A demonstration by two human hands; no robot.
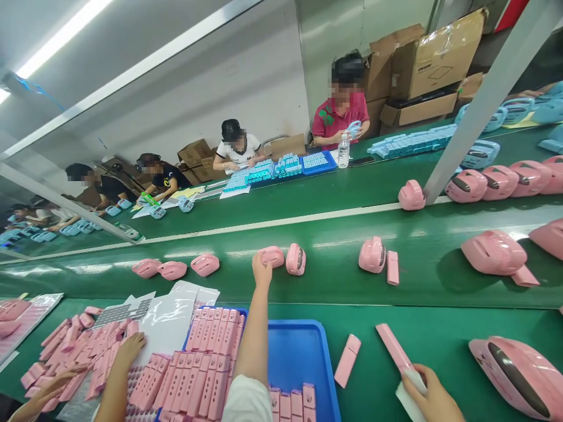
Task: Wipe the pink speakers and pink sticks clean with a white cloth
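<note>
My left hand (262, 271), at the end of an outstretched arm, grips a rounded pink plastic casing (273, 256) on the green conveyor belt. Another pink casing (296, 259) with a dark window stands just right of it. At the lower right, my right hand (433, 394) holds a white cloth (409, 401) around the lower end of a long pink bar-shaped part (393, 344). A second pink bar (347, 360) lies on the green bench to its left. Close to my right hand rests a large pink casing (519, 375) with a dark window.
A blue tray (323, 340) beneath my left arm holds pink bars. Left of it, a co-worker's hands (129, 350) touch a heap of pink bars (83, 337). More casings (492, 252) sit along the belt. A slanted metal post (475, 111) rises beyond; co-workers sit opposite.
</note>
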